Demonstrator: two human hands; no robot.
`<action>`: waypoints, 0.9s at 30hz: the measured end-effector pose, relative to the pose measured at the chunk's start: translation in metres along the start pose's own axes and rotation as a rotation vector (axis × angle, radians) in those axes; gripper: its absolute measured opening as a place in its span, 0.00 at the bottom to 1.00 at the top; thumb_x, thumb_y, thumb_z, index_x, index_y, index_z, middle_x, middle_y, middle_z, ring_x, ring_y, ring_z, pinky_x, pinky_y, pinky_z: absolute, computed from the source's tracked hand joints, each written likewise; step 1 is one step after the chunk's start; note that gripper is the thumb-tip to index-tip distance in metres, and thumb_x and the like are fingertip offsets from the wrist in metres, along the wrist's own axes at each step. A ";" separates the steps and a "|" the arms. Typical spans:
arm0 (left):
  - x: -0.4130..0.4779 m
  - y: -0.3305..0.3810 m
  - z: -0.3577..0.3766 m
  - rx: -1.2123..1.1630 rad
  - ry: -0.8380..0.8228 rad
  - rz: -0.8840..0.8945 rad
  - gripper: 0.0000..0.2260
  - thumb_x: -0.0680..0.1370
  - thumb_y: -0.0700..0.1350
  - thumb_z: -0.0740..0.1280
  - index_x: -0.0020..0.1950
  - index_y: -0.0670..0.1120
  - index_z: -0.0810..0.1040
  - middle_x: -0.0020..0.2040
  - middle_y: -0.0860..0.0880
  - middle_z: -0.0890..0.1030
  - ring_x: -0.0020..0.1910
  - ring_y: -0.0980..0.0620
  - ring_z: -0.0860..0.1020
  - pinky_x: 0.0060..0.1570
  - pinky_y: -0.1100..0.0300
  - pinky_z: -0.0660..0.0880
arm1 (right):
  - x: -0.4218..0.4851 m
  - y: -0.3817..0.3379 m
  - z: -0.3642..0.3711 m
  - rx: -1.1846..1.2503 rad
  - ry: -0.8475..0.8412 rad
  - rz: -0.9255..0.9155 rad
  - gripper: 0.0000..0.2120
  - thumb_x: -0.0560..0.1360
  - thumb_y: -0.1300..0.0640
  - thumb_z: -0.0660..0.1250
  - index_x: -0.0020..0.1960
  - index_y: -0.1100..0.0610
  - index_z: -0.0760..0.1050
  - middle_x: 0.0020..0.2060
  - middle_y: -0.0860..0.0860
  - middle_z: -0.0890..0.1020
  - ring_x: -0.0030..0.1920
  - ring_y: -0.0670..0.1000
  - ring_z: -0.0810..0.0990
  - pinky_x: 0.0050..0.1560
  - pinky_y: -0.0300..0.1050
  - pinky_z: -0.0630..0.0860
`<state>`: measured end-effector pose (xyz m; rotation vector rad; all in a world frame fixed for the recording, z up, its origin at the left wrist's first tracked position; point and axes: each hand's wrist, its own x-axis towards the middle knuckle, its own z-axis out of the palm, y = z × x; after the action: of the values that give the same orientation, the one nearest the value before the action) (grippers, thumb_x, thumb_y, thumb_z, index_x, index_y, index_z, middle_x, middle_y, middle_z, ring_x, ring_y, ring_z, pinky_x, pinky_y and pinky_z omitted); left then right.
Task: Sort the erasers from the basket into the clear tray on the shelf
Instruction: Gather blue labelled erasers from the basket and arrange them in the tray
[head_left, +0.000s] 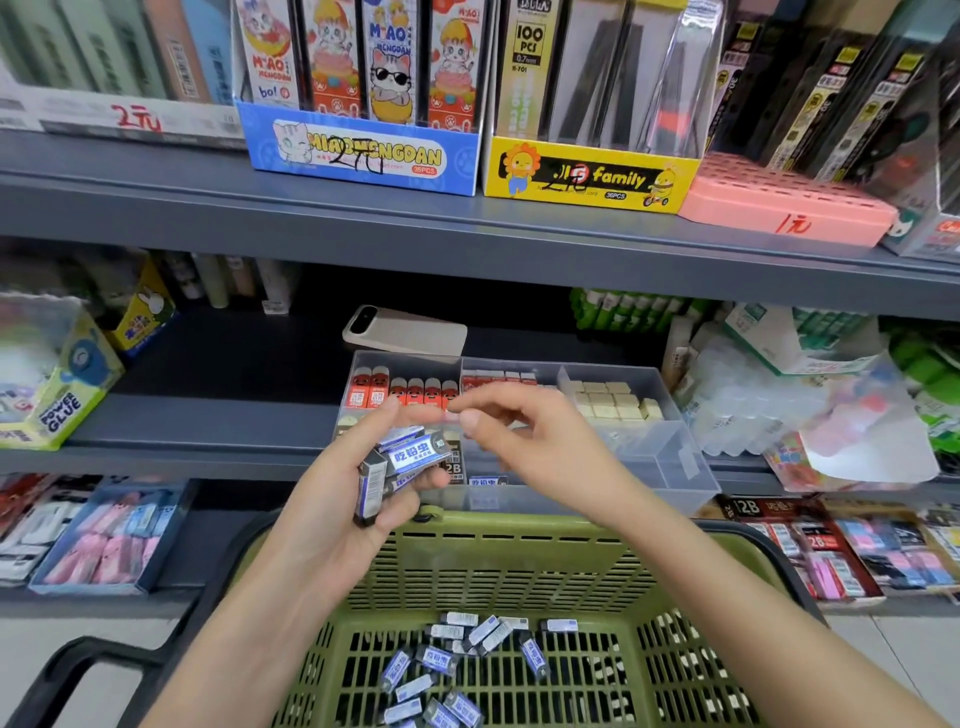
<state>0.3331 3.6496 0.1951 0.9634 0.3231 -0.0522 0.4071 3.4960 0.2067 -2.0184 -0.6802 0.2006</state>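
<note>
A green slatted basket (498, 566) is seen at 6 o'clock of the view, below the shelf edge. A scatter of blue-and-white sleeved erasers (457, 670) lies on its floor.

The left hand (358, 499) is raised above the basket's far rim, palm up, and is closed around a small stack of the same erasers (400, 462); several are held at once, the exact count cannot be told.

The right hand (524, 441) is held at 3 o'clock of the left hand, just beside it, fingers loosely curled with thumb and forefinger nearly pinched. Motion blur is present; whether anything is gripped cannot be told.

The clear tray (670, 457) sits on the middle shelf (208, 431), directly behind both hands. Red erasers are seen in its far-left compartments, cream blocks at far right; the near-right compartment shows bare plastic. A blue-labelled eraser is visible in a near compartment below the right hand.

A beige phone (405, 332) lies face down at 12 o'clock of the tray.
</note>
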 end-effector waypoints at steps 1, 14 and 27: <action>0.000 0.000 0.000 -0.004 -0.005 0.001 0.18 0.70 0.53 0.66 0.46 0.39 0.83 0.42 0.40 0.81 0.29 0.50 0.78 0.14 0.68 0.62 | -0.006 -0.006 0.003 0.093 -0.031 -0.024 0.06 0.76 0.57 0.67 0.51 0.48 0.79 0.39 0.43 0.79 0.39 0.40 0.76 0.39 0.32 0.72; 0.000 0.000 0.012 0.098 0.062 0.015 0.11 0.79 0.46 0.62 0.43 0.42 0.81 0.35 0.43 0.80 0.28 0.50 0.78 0.15 0.67 0.61 | -0.016 -0.017 0.004 0.171 -0.035 -0.069 0.16 0.72 0.64 0.71 0.53 0.46 0.76 0.41 0.49 0.77 0.40 0.49 0.73 0.47 0.53 0.75; 0.011 0.004 0.022 0.072 0.170 0.053 0.07 0.80 0.43 0.59 0.47 0.42 0.74 0.34 0.41 0.83 0.27 0.46 0.80 0.17 0.67 0.60 | -0.002 0.017 -0.026 -0.205 0.121 0.217 0.02 0.73 0.59 0.71 0.41 0.56 0.81 0.31 0.47 0.81 0.29 0.42 0.77 0.39 0.38 0.75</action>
<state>0.3498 3.6353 0.2062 1.0497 0.4543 0.0678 0.4219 3.4694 0.2058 -2.2816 -0.4189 0.1392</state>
